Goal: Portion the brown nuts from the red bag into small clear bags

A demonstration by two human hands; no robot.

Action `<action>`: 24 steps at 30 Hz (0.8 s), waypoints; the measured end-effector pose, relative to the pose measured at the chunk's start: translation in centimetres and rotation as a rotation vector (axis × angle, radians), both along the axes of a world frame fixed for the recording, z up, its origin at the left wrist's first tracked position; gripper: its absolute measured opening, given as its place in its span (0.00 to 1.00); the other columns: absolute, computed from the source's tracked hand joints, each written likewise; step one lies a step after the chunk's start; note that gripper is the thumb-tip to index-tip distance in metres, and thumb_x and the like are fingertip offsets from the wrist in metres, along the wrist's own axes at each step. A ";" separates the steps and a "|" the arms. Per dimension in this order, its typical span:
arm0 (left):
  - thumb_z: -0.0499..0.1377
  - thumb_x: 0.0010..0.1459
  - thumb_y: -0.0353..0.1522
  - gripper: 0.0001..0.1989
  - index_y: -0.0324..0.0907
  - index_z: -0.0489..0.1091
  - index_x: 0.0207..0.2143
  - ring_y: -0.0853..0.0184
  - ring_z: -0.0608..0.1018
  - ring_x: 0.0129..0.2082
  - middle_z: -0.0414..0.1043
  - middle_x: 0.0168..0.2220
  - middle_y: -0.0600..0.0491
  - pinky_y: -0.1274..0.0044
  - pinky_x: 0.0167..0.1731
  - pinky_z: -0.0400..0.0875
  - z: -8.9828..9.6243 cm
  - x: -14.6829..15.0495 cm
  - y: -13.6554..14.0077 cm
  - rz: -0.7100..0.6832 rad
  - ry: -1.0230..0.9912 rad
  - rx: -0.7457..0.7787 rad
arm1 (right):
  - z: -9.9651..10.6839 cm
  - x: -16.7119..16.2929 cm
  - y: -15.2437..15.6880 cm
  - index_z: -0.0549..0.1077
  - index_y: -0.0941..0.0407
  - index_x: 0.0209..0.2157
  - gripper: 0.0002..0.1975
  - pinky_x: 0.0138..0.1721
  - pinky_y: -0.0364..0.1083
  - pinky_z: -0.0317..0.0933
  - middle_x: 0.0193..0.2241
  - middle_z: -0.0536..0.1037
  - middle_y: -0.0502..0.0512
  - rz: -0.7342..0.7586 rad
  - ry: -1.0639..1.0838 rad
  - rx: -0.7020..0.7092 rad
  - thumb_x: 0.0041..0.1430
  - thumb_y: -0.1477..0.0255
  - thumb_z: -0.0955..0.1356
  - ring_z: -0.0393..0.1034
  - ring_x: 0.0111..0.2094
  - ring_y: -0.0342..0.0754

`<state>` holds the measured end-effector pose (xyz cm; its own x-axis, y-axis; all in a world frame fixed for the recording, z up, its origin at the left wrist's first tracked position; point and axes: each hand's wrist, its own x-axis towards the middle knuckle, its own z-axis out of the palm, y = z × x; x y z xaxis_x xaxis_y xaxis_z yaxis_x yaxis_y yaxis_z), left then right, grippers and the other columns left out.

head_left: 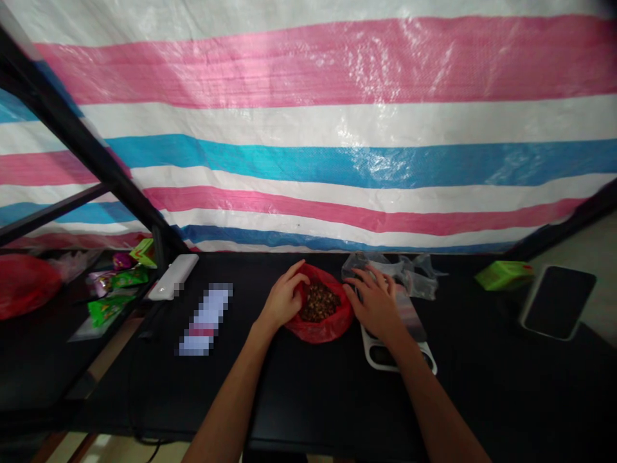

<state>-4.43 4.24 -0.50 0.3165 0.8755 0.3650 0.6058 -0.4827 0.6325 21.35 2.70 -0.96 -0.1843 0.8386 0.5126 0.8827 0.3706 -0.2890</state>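
A red plastic bag (322, 328) lies open on the black table (313, 399), filled with small brown pieces (319, 302). My left hand (283, 299) grips the bag's left rim, thumb and fingers pinched on the plastic. My right hand (375, 302) rests palm down just right of the bag, fingers spread over a small white scale (380, 357) and touching clear plastic bags (409, 273) heaped behind it. Whether the right hand pinches one of them is hidden.
A white flat device (173, 276) and a blurred white packet (205, 319) lie to the left. Green snack packets (116, 292) and a red bag (24, 283) sit on a side shelf. A green box (504, 274) and a dark phone (556, 301) are at the right. A striped tarpaulin (337, 128) hangs behind.
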 end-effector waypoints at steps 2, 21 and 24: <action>0.49 0.51 0.16 0.24 0.44 0.75 0.41 0.60 0.71 0.65 0.63 0.68 0.50 0.63 0.65 0.66 -0.4 -0.2 0.3 0.046 -0.007 -0.006 | -0.2 0.4 0.0 0.81 0.49 0.41 0.12 0.61 0.72 0.48 0.55 0.79 0.54 0.012 -0.018 -0.012 0.70 0.63 0.66 0.61 0.64 0.66; 0.58 0.63 0.30 0.16 0.44 0.69 0.54 0.56 0.80 0.48 0.74 0.48 0.46 0.63 0.49 0.76 -1.9 0.3 -7.9 0.438 -0.091 -0.140 | 2.8 -0.3 -1.5 0.69 0.50 0.62 0.27 0.56 0.59 0.68 0.54 0.76 0.59 0.379 0.189 -0.247 0.62 0.70 0.71 0.73 0.53 0.57; 0.55 0.62 0.28 0.15 0.44 0.70 0.51 0.60 0.81 0.43 0.77 0.44 0.48 0.68 0.45 0.77 -1.9 -0.4 -7.8 0.446 -0.267 -0.182 | 2.4 -1.3 -1.7 0.71 0.49 0.60 0.25 0.55 0.54 0.70 0.51 0.78 0.57 0.466 0.259 -0.276 0.64 0.81 0.63 0.75 0.51 0.52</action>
